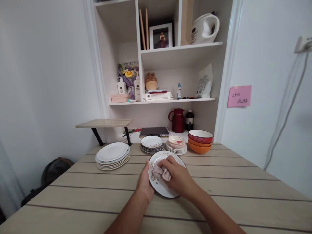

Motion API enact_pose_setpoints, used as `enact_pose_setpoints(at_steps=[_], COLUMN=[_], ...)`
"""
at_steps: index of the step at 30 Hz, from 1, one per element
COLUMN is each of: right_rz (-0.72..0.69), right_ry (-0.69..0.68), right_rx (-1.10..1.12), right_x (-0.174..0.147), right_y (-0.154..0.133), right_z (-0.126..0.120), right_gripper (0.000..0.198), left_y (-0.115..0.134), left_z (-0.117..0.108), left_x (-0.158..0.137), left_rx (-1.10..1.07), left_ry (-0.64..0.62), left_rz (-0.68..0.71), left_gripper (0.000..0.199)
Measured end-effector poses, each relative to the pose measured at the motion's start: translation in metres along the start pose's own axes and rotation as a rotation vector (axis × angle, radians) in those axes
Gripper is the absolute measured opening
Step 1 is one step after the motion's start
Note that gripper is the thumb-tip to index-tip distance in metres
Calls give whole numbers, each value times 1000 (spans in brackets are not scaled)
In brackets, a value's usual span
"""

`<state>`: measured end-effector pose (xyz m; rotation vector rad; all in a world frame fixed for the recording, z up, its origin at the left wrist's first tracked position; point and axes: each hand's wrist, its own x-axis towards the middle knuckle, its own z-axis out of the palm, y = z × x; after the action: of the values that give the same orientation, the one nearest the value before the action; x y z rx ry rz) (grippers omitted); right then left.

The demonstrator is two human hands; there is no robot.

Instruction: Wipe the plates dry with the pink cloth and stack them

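A white plate [168,192] with a dark rim and a floral pattern is held tilted above the wooden table. My left hand [145,182] grips it by its left edge, thumb on the rim and the other fingers hidden beneath. Bunched in my right hand [179,175] is a pale pink cloth [159,172], pressed against the plate's face. Just behind stands a stack of similar dark-rimmed plates [152,142].
Larger plates [113,152] are stacked at the left, near a small raised shelf [104,123]. Small dishes [176,147] and red and orange bowls [200,143] stand at the back right. Behind them are a dark red jug [178,121], a dark bottle [189,120] and a closed laptop [154,131].
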<state>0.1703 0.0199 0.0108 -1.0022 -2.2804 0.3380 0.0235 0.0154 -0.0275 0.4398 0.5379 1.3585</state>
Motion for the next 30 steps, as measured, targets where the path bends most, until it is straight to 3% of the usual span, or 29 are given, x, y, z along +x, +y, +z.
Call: enact_pose_setpoints(at_steps=[5,7,13,15,17,20,22,26,30], right_rz=[15,7,25,158,375,682,746,664,588], right_ry=[-134,-126,174,332,416,286,136,-46,10], right_rx=[222,292,360,431,613,1082,1366,1662,1781], right_x=[-2,-2,6,9,12,13,12,9,6], right_y=[7,9,22,32,40,39,30,9,2], right_z=[-4,-7,-10,-8,-5,8,20,42,47], right_gripper=[83,90,66,61,65,62,52,40,40], left_y=[3,3,12,17,22,26,25,18,10], left_z=[1,0,-11,-16,-21,-25,-25,-21,-17], left_x=[1,2,6,7,7,8,9,9,10], left_rx=[38,31,-22,-38,-50,-56,-49,-18,15], left_ry=[117,155,260,304,330,342,341,304,277], left_rz=[56,95,156,188,214,244,260,265,288], left_gripper=[43,40,42,43,44,43,41,33,32])
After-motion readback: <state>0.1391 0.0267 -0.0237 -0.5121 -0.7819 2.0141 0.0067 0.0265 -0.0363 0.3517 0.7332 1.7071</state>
